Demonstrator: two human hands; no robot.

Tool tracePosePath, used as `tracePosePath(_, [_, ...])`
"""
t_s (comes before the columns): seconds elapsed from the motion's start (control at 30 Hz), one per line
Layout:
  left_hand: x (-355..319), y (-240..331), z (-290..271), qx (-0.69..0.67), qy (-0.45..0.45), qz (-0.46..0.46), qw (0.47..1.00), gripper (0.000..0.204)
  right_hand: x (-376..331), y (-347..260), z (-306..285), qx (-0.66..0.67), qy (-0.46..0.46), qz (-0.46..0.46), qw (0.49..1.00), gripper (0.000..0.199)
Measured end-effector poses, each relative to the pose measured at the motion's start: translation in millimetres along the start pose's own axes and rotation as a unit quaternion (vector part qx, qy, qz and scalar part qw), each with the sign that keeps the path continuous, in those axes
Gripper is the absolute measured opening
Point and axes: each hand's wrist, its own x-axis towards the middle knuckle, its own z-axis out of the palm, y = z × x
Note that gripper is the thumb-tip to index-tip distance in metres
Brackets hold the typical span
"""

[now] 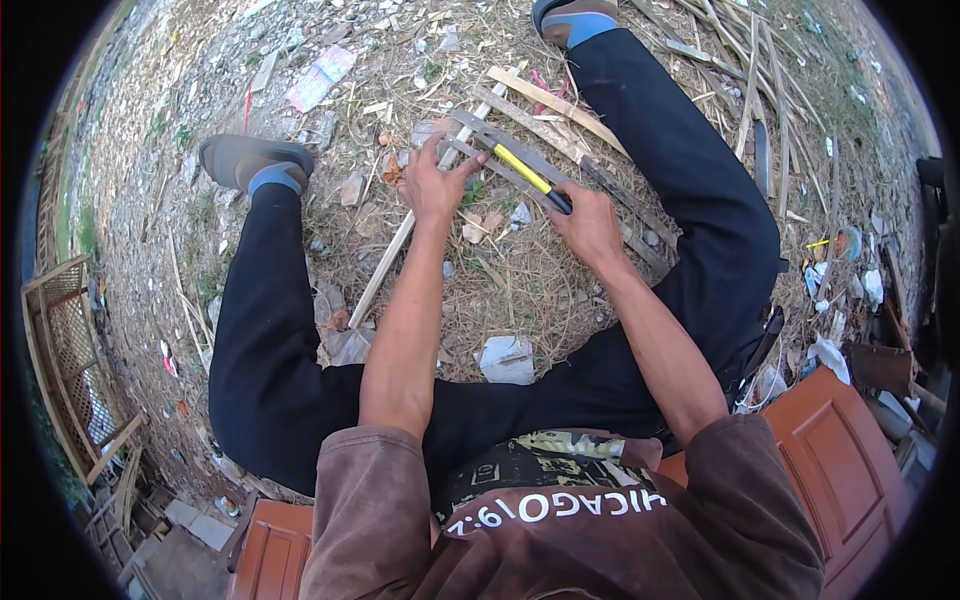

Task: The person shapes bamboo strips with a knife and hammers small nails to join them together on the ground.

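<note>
A grey wooden strip (517,181) lies slantwise between my hands. My left hand (432,185) is at its far left end, with thumb and forefinger on either side of it. Alongside the strip rests a slim yellow-and-black tool (522,168); its exact kind does not show. The fingers of my right hand (588,225) close around its black end, partly hiding it and the strip's near end. Just beyond is another grey strip (515,146). A long pale wooden stick (385,262) passes beneath my left hand toward my left knee.
My outstretched legs (265,300) frame the work on both sides. Pale wood slats (560,108) lie beyond my hands, with more long strips (755,90) at far right. A white block (506,359) sits near my lap. Reddish-brown panels (840,450) are behind me; a wooden lattice frame (75,360) stands left.
</note>
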Motion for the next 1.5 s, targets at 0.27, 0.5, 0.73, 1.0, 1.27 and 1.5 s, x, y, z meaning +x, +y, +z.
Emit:
tracePosePath(0.27, [-4,5,-2,0.007,-0.018,-0.012,1.000,0.079,-4,-4,-7,0.004,-0.015,0.023,1.000,0.029])
tracePosePath(0.5, [-5,4,2,0.008,-0.006,-0.017,1.000,0.079,-4,-4,-3,-0.003,0.000,0.011,1.000,0.028])
tracePosePath(0.73, [-6,12,-2,0.016,-0.025,-0.035,0.999,0.081,-4,0,-5,-0.005,-0.006,0.011,1.000,0.029])
tracePosePath(1.0, [-1,7,-1,0.020,-0.033,-0.041,0.998,0.084,-2,2,-5,0.024,-0.009,0.008,1.000,0.028])
tracePosePath(1.27, [-5,10,0,0.036,-0.024,-0.038,0.998,0.085,-4,3,-4,0.032,-0.012,0.010,0.999,0.027])
tracePosePath(1.5, [-1,5,4,0.028,-0.016,-0.021,0.999,0.084,-5,1,-5,0.031,-0.018,0.012,0.999,0.027])
